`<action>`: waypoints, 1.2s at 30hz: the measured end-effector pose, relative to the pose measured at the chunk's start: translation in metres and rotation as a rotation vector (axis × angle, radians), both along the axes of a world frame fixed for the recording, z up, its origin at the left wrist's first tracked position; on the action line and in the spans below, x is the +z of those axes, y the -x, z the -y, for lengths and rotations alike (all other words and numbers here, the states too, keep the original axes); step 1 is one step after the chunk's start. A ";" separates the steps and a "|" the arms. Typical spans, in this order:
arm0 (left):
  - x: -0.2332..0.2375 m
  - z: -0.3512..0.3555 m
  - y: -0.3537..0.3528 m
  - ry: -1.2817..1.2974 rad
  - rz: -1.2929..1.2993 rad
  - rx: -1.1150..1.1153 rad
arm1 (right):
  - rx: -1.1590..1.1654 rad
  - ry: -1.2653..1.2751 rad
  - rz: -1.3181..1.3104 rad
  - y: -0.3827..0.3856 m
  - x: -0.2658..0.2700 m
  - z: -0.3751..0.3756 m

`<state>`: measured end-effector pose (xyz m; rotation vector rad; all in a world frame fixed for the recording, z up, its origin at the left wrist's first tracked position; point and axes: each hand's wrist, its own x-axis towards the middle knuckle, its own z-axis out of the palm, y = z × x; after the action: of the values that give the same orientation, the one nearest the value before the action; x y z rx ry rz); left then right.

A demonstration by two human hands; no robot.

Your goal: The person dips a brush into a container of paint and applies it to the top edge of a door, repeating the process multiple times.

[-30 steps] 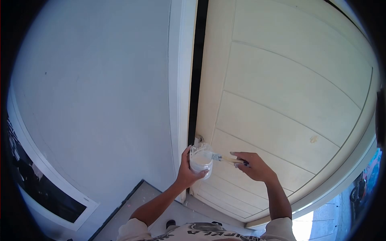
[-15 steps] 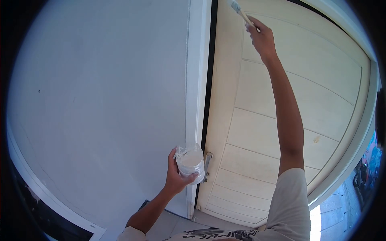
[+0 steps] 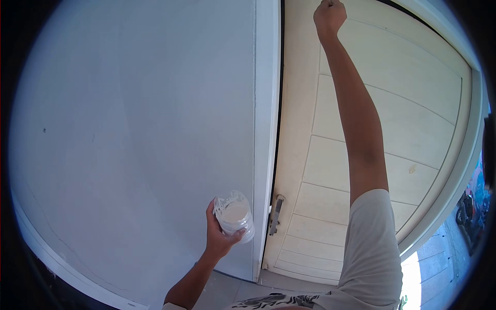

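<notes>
My left hand (image 3: 221,238) is wrapped round a clear plastic container (image 3: 236,219) with white paint inside, held upright low in front of the wall. White smears coat the container's rim. At the top edge of the view, my right hand (image 3: 330,18) is closed round the end of a brush handle (image 3: 330,3), in front of the upper part of the cream door (image 3: 330,160). The brush's bristles are out of view.
A pale wall (image 3: 139,129) fills the left side, bordered by a white frame (image 3: 264,103) beside the door. The door has a metal handle (image 3: 276,214) low on its left. Tiled floor (image 3: 222,289) shows below, with a motorcycle (image 3: 465,209) outside at right.
My right hand has moved up, carrying the brush's bristles out of view. My left hand and the container sit slightly lower and further left. The view has shifted a little.
</notes>
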<state>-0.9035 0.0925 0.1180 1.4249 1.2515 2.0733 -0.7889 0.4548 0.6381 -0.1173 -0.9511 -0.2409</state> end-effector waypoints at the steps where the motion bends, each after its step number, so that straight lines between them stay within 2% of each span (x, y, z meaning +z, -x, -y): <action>1: 0.000 0.002 0.001 0.011 0.014 0.003 | -0.001 -0.003 -0.002 0.010 -0.004 0.014; 4: -0.002 0.005 0.002 0.027 0.034 0.016 | 0.066 0.007 -0.097 0.040 -0.005 0.026; 7: -0.006 0.006 0.006 0.034 0.037 0.047 | 0.034 0.033 -0.009 0.060 -0.001 0.016; 10: -0.006 0.011 0.008 0.022 0.044 0.055 | -0.020 0.095 0.100 0.053 -0.006 0.024; 12: -0.007 0.013 0.008 0.011 0.060 0.049 | -0.141 0.040 0.221 0.041 -0.004 0.017; 15: -0.006 0.011 0.008 0.028 0.044 0.063 | -0.184 -0.021 0.247 0.026 0.011 0.012; 17: -0.004 0.009 0.007 0.021 0.051 0.074 | -0.188 -0.045 0.205 0.012 0.013 0.013; 20: -0.005 0.008 0.008 -0.004 0.046 0.061 | -0.095 -0.040 -0.002 0.005 -0.001 0.024; 23: -0.005 0.005 0.007 -0.002 0.026 0.056 | -0.145 -0.066 0.124 0.011 -0.005 0.032; 27: -0.001 0.000 0.003 0.000 0.024 0.072 | -0.192 0.002 0.207 0.005 0.023 0.049; 31: -0.002 0.001 0.002 -0.011 0.056 0.061 | -0.159 0.043 0.069 0.004 0.001 0.051; 33: -0.003 -0.001 0.003 -0.022 0.042 0.069 | -0.165 0.004 0.095 0.008 -0.007 0.055; 36: -0.004 0.000 0.004 -0.021 0.052 0.068 | -0.137 0.079 0.198 0.016 -0.001 0.065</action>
<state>-0.9071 0.0925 0.1143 1.3463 1.2780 2.1596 -0.8047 0.3896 0.6367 -0.2354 -1.1517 -0.3457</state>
